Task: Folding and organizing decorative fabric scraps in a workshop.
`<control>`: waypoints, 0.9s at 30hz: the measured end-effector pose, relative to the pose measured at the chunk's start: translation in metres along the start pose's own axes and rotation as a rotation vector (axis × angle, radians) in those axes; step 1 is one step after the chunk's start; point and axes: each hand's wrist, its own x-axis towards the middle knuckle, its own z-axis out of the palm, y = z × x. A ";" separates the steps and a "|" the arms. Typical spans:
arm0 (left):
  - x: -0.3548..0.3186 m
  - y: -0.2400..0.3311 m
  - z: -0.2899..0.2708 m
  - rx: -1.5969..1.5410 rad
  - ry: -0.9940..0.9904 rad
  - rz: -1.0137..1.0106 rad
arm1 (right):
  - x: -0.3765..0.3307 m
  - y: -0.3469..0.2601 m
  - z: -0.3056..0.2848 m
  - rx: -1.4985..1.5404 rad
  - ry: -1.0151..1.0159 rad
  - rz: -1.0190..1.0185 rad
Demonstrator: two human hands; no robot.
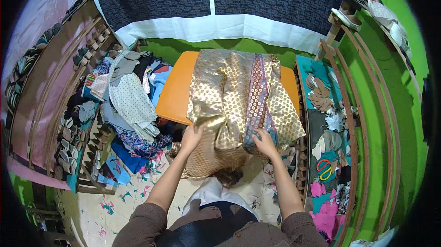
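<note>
A shiny gold patterned cloth (220, 90) lies draped over an orange table (177, 95), and its near end hangs down over the front edge. A purple and maroon border strip (255, 95) with round motifs runs along its right part. My left hand (191, 139) grips the cloth at its near left edge, where folds run out from the fingers. Farther right, my right hand (265, 143) pinches the cloth at the lower end of the border strip, thumb and fingers bent around it. The fingertips of both hands are partly hidden in the fabric.
A heap of clothes (131, 95) stands left of the table. Wooden racks with shoes (69, 148) line the left side. On the right, a bench holds scissors with red and yellow handles (325, 169) and pink scraps (325, 215). Cuttings (108, 206) litter the tiled floor.
</note>
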 end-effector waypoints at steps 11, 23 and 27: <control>0.086 -0.003 0.024 0.374 0.236 -0.134 | 0.050 0.076 -0.050 -0.403 0.336 0.682; 0.150 -0.015 0.026 -0.344 0.021 -0.114 | 0.105 0.064 -0.019 -0.435 0.124 0.792; 0.199 0.040 -0.008 -0.485 -0.085 -0.147 | 0.141 0.055 -0.064 0.249 0.307 0.316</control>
